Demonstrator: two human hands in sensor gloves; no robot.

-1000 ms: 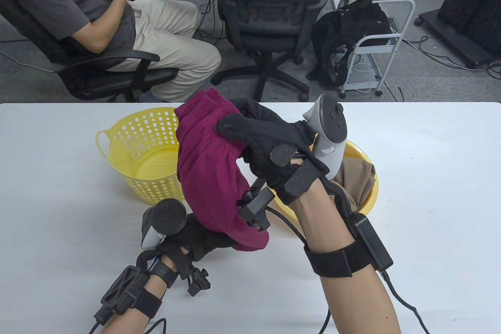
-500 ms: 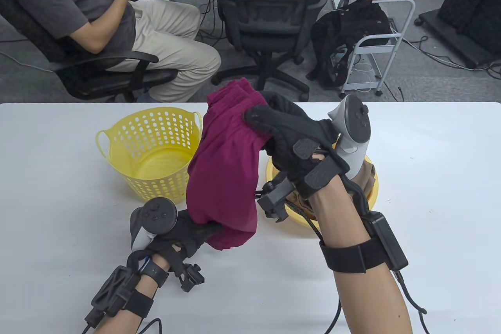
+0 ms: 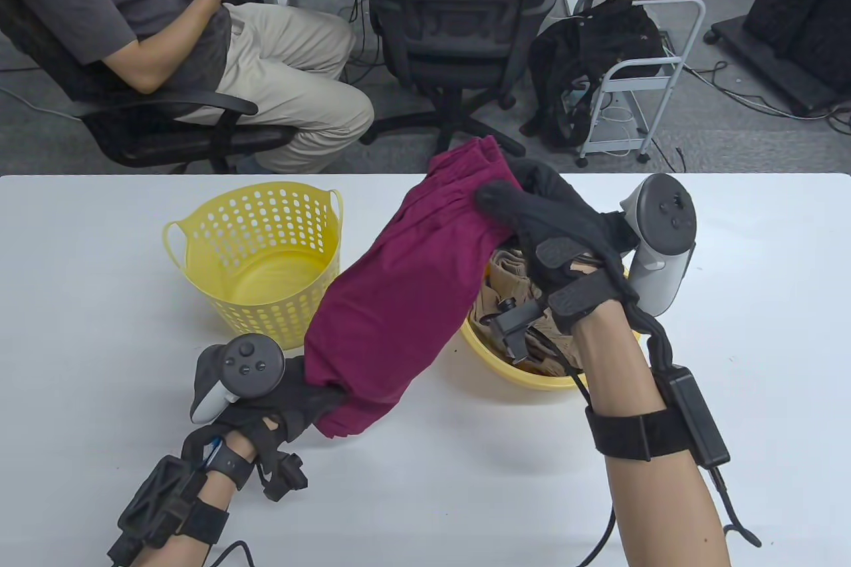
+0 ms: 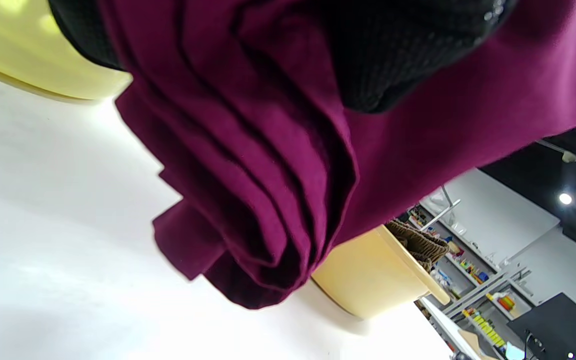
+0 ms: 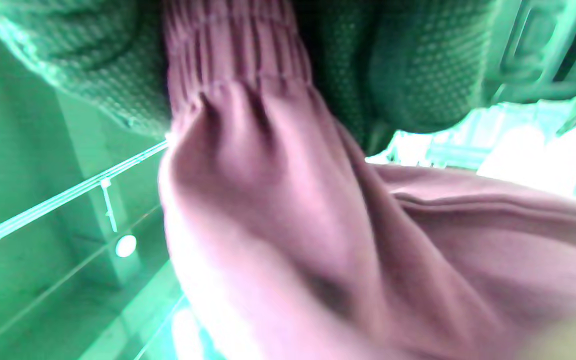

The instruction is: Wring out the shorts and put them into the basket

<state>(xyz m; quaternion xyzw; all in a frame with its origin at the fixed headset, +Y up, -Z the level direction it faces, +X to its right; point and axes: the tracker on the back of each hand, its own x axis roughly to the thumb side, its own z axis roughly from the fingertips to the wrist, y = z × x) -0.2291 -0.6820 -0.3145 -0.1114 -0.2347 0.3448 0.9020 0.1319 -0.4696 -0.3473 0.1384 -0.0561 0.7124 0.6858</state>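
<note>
Swinging right across frame centre, the shorts [image 3: 399,288] now stretch taut between 2 clenched hands, left [image 3: 292,394] low, right [image 3: 558,228] high, ready for twisting.

A yellow basin [image 3: 495,354] sits on the white table [image 3: 744,301] directly under the right hand, with crumpled tan clothes [image 3: 508,284] inside. Beyond the hands, a seated person [image 3: 179,42] holds a phone beside an empty office chair [image 3: 459,28] and a white cart [image 3: 638,82].
</note>
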